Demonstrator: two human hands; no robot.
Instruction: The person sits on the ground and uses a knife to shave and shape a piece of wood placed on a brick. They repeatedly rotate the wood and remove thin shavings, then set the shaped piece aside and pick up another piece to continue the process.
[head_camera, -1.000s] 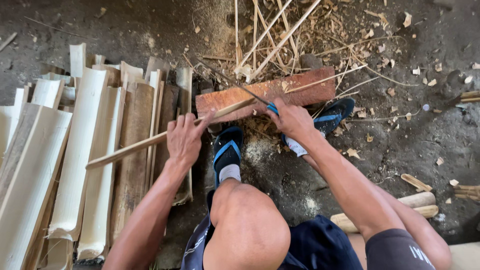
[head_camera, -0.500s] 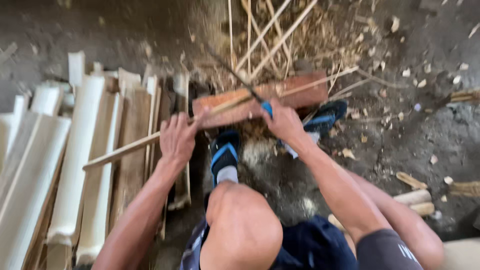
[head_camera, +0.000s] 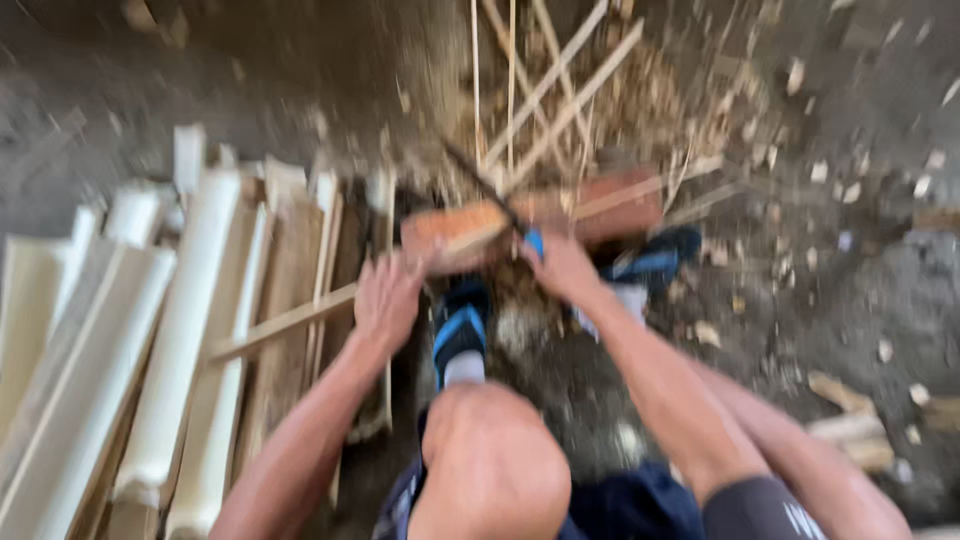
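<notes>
A stack of pale split bamboo slabs (head_camera: 150, 340) lies on the dirt at the person's left. Ahead, a reddish wooden block (head_camera: 530, 220) sits beside a heap of thin slivers (head_camera: 560, 90). The left hand (head_camera: 385, 300) is closed around a long bamboo strip (head_camera: 290, 322) that runs across the block. The right hand (head_camera: 562, 268) is clenched on a blue-handled knife (head_camera: 500, 205) at the block, its blade blurred.
</notes>
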